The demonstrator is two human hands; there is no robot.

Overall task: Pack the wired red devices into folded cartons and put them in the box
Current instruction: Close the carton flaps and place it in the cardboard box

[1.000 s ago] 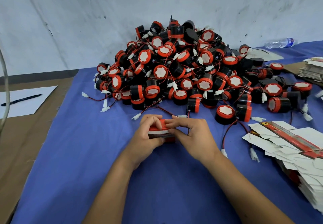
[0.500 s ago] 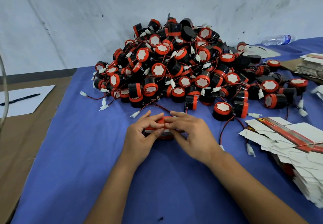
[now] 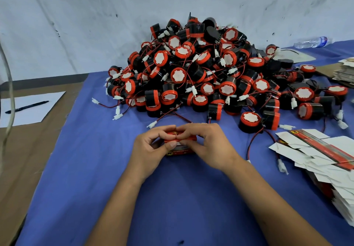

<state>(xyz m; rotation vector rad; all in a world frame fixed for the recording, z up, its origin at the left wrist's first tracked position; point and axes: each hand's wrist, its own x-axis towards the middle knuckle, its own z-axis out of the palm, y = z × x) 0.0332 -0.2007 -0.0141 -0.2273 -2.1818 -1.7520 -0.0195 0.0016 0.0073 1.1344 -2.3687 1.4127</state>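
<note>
Left hand: the left hand [image 3: 147,150] sits at the left end of a small red carton [image 3: 179,150], fingers curled over its top and thumb against its near side, so it grips the carton.
Right hand: the right hand [image 3: 208,146] covers the right end of the same carton, fingers bent down over the top flap and fingertips meeting those of the left hand at the middle; it pinches the flap.
Carton: it rests on the blue cloth [image 3: 95,169] near the middle of the bench, just in front of the pile, lying flat with its printed long side toward the camera. Most of its top is hidden by the fingers, and whether a device is inside cannot be told.
Pile of devices: a large heap of round black and red devices [image 3: 201,73] with thin red and black wires and white plugs lies behind the hands, against the white wall [image 3: 76,25]. A few loose ones spread out to the right.
Flat cartons: a fanned stack of unfolded cartons [image 3: 316,155], white with a red strip, lies at the right edge of the cloth, well apart from the hands.
Far right: another stack of flat card [image 3: 344,71] lies at the right edge, and a plastic bottle [image 3: 312,42] lies on its side by the wall.
Left side: a black pen [image 3: 26,106] lies on a white sheet of paper [image 3: 28,115] on the bare brown bench [image 3: 23,159], beside the cloth.
</note>
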